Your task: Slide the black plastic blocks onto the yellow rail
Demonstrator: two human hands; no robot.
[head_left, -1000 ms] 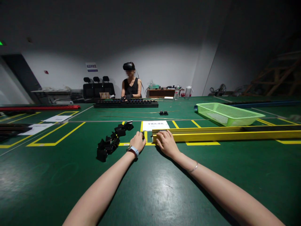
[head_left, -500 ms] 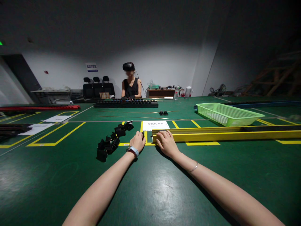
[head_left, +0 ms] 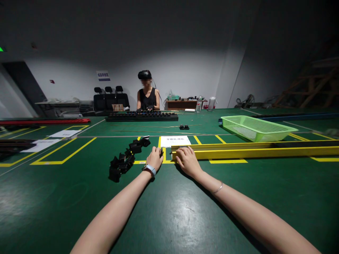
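A long yellow rail [head_left: 254, 153] lies across the table, its left end near the middle. My right hand [head_left: 187, 160] is wrapped over that end, thumb toward me and fingers over the top. Just left of the rail's end, my left hand [head_left: 155, 157] is closed on a small black block [head_left: 161, 152], mostly hidden by the fingers; a gap separates it from the rail. Several more black blocks [head_left: 123, 162] lie in a loose curved row to the left of my left hand.
Behind the rail stands a light green plastic basket [head_left: 256, 128]. A printed paper sheet [head_left: 174, 141] lies behind my hands. Two small black pieces [head_left: 184, 127] and thin rods are farther back. Across the table, a person in a headset [head_left: 148, 97] works at a long black rail [head_left: 141, 117].
My left hand has shifted very slightly, with the black block still in it. My right hand stays on the rail's end. The person opposite has moved their hands a little.
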